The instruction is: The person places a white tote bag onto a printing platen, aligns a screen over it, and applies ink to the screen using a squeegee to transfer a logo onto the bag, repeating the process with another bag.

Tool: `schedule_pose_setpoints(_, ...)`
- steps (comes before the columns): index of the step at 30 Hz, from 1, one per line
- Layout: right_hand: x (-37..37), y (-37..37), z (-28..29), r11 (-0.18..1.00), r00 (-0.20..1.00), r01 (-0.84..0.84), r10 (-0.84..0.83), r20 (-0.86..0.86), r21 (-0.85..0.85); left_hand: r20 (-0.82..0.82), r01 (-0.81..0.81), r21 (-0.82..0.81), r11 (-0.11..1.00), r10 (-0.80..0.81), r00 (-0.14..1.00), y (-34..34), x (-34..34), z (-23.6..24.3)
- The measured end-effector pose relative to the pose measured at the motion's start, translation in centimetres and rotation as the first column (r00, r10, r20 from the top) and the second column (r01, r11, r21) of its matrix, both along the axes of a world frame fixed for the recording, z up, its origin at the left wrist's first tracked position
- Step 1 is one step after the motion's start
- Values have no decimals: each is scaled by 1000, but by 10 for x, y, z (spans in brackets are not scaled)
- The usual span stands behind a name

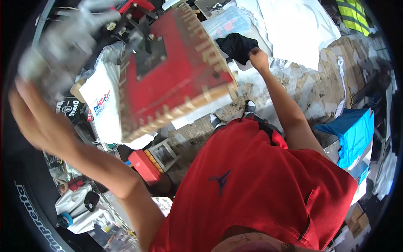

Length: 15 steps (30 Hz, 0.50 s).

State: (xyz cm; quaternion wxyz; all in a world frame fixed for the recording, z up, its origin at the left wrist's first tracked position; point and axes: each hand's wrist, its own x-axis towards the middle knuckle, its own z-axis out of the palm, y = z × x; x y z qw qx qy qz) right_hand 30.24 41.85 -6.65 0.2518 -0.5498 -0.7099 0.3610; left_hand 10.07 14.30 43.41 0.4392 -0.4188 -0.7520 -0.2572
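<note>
My left hand (24,90) is raised at the far left beside a blurred grey-and-white shape (54,50); motion smears its fingers and whatever they may hold. At the upper middle, my right hand (258,57) pinches the edge of a black cloth (237,46), which lies over a pale, plastic-covered surface (222,23). Between my two arms is a tilted red screen frame (176,84) with a wooden edge and tan strips along it, carrying a dark clamp-like fitting (151,59). A white printed shirt (98,88) hangs just left of the frame.
Large white sheets (300,29) and a yellow hi-vis garment (352,14) are at upper right. A blue cloth (350,136) lies at the right. A white step stool (163,153) and red box (142,166) stand lower left, on a worn floor (289,84) littered with scraps.
</note>
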Motion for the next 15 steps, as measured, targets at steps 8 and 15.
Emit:
schedule_pose_setpoints(8, -63, 76, -3, 999, 999, 27, -26, -30, 41, 636, 605, -504, 616, -209, 743, -79, 36, -187)
schedule_pose_setpoints(15, -100, 133, -18, 983, 959, 186, -181, 217, -1, 574, 484, -458, 746, -168, 801, -65, 42, -309)
